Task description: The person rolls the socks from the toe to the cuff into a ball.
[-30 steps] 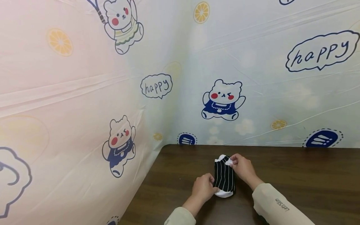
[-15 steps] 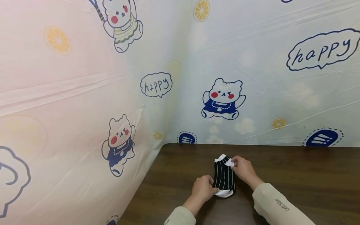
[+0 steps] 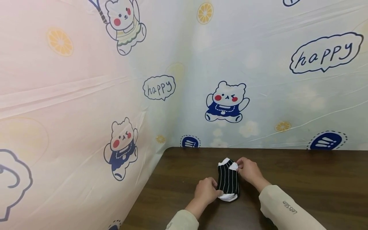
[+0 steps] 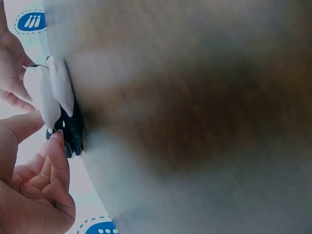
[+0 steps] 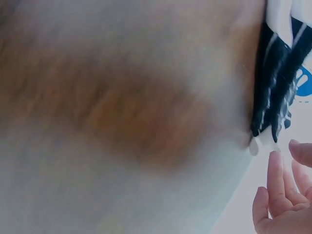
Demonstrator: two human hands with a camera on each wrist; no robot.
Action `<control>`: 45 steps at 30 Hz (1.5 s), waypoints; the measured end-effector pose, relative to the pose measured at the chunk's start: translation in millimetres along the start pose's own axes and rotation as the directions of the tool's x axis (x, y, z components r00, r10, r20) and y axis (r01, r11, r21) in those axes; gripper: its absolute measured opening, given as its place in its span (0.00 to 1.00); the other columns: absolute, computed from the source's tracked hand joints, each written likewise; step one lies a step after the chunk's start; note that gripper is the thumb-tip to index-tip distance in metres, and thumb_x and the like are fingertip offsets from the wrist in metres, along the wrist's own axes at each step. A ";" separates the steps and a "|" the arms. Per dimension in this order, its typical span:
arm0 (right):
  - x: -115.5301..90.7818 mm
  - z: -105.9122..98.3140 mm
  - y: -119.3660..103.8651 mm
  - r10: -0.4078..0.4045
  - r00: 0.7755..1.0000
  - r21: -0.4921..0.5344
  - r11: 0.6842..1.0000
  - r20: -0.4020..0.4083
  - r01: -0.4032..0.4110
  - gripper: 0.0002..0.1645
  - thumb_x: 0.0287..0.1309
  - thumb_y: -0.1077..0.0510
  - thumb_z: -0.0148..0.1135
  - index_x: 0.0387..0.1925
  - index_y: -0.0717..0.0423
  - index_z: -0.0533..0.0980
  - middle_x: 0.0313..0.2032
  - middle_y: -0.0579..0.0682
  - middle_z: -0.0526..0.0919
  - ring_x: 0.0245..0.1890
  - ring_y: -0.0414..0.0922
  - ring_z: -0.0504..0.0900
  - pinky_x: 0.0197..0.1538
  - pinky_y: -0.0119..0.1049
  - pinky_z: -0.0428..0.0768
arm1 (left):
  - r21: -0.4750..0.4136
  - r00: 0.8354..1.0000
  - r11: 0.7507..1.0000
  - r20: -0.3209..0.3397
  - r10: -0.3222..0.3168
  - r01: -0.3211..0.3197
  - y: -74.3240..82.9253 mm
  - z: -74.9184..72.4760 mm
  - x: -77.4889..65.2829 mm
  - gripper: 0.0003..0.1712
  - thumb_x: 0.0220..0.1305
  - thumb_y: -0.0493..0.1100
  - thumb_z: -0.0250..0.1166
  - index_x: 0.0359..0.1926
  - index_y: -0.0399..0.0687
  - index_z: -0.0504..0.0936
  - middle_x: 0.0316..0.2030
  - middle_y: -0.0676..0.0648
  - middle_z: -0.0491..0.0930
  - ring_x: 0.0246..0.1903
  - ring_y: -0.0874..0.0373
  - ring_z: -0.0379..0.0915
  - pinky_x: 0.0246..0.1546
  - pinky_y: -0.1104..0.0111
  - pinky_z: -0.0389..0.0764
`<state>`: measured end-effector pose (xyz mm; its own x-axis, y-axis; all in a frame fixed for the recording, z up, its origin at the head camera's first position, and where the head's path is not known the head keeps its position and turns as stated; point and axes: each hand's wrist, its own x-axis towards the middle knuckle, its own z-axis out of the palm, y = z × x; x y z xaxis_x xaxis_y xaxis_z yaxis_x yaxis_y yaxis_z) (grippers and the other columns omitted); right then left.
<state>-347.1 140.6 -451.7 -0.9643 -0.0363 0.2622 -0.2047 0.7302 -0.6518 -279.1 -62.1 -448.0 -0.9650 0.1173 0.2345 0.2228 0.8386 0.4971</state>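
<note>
A pair of black socks (image 3: 228, 180) with thin white stripes lies stacked flat on the brown table, white toes towards me and white heels and cuffs at the far end. My left hand (image 3: 206, 191) pinches the near left edge by the toes, its thumb on the white part. Both white toes (image 4: 48, 92) show one over the other in the left wrist view. By the far right corner, beside the white heel, is my right hand (image 3: 249, 172). The right wrist view shows that hand's fingers (image 5: 275, 183) and thumb parted just off the white end.
The brown wooden table (image 3: 310, 179) ends at a far edge and a slanting left edge. Printed cloth (image 3: 267, 80) with bears, orange slices and "happy" bubbles hangs behind it and on the left.
My right hand's fingertips have eased off the white heel, which now lies flatter and more fully in sight. My left hand stays at the toe end. The socks barely shift.
</note>
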 end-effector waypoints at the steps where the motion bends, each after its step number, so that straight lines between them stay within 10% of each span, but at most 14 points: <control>1: 0.0 -1.8 -0.4 -0.001 1.000 0.001 1.000 0.001 0.001 0.12 0.50 0.67 0.66 0.39 0.64 0.77 0.28 0.50 0.82 0.31 0.49 0.81 0.36 0.46 0.76 | 0.005 1.000 1.000 -0.004 -0.002 0.002 0.2 -0.6 0.0 0.17 0.39 0.49 0.79 0.24 0.49 0.79 0.17 0.57 0.74 0.22 0.56 0.72 0.23 0.64 0.71; 15: -8.2 -17.2 -6.5 -0.012 1.000 0.008 1.000 0.023 0.011 0.12 0.53 0.67 0.64 0.41 0.65 0.76 0.30 0.51 0.83 0.32 0.50 0.81 0.36 0.47 0.77 | -0.006 1.000 1.000 0.014 0.000 0.000 3.3 -6.9 -1.2 0.16 0.42 0.47 0.78 0.24 0.47 0.79 0.16 0.58 0.72 0.19 0.61 0.67 0.22 0.66 0.69; 27: -22.1 -14.9 -3.7 -0.044 0.999 0.009 0.999 0.007 0.044 0.11 0.50 0.66 0.66 0.38 0.63 0.77 0.28 0.48 0.83 0.31 0.48 0.82 0.36 0.46 0.77 | -0.066 0.990 0.989 0.029 0.136 -0.133 4.5 -11.9 -13.2 0.14 0.42 0.45 0.78 0.23 0.49 0.78 0.15 0.61 0.71 0.17 0.68 0.65 0.20 0.70 0.67; 45: -44.9 -23.6 -7.6 -0.084 0.995 0.021 0.996 0.043 0.084 0.11 0.49 0.66 0.67 0.37 0.59 0.78 0.27 0.45 0.82 0.30 0.45 0.81 0.37 0.45 0.77 | 0.125 0.951 0.943 0.023 0.307 -0.307 10.5 -11.9 -18.9 0.11 0.40 0.35 0.72 0.19 0.53 0.78 0.16 0.60 0.72 0.18 0.65 0.66 0.20 0.72 0.66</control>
<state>-298.3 152.8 -441.7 -0.9500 -0.1274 0.2851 -0.2881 0.7100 -0.6426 -256.9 -61.9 -437.2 -0.8530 0.3815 0.3562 0.4894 0.8217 0.2921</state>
